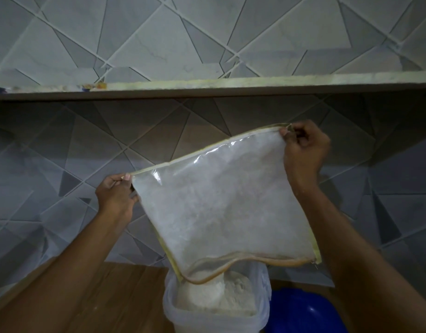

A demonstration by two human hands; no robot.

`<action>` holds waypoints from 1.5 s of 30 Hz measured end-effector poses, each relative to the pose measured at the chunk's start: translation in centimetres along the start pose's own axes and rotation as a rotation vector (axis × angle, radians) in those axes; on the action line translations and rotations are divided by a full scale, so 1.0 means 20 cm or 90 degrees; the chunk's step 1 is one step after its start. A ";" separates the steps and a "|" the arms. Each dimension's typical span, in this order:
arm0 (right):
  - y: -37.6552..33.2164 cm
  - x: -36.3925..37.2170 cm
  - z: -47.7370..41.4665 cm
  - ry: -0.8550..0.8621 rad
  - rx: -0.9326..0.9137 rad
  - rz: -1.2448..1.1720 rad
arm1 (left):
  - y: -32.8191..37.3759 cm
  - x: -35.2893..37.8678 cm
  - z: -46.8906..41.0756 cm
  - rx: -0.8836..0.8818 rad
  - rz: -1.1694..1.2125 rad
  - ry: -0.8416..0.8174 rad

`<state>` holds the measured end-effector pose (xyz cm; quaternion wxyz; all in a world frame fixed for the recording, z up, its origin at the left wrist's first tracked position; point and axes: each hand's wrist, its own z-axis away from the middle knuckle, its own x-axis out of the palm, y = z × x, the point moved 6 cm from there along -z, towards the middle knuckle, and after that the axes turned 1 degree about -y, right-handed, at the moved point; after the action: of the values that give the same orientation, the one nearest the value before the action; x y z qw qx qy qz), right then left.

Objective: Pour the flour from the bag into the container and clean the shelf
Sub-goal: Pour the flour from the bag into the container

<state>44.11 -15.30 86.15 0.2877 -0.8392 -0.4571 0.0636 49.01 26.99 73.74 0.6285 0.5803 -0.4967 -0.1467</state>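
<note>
Bag [221, 203]: clear glossy plastic, flour-dusted. Container [214, 316]: translucent plastic. Counter [106, 296]: wood-grain. Wall [207, 37]: smooth tile.

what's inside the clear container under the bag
The container holds a mound of flour, just below the bag's open mouth. Its bottom is out of frame.

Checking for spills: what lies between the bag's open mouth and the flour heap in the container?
Head view: nothing. The bag mouth hangs just over the flour heap inside the container; whether they touch is unclear.
</note>
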 end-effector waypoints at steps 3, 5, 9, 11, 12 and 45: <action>-0.02 0.00 0.00 -0.010 -0.011 0.003 | -0.01 -0.01 -0.01 -0.004 0.001 0.006; -0.02 -0.02 0.00 0.010 -0.009 -0.001 | -0.01 0.00 0.00 0.004 -0.008 -0.006; -0.04 -0.01 -0.01 -0.003 -0.032 -0.002 | 0.02 0.01 0.00 0.010 -0.011 -0.013; -0.05 -0.03 -0.01 0.022 -0.033 -0.002 | 0.03 0.02 0.00 0.012 -0.006 -0.023; -0.06 -0.02 -0.01 0.009 -0.039 0.010 | 0.03 0.02 0.00 0.012 -0.006 -0.018; -0.16 0.03 -0.08 -0.036 -0.099 0.027 | 0.05 0.01 0.02 0.044 0.032 0.045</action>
<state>42.66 -14.13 89.31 0.2074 -0.8662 -0.4509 0.0576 48.36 26.83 74.59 0.6287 0.5939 -0.4933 -0.0934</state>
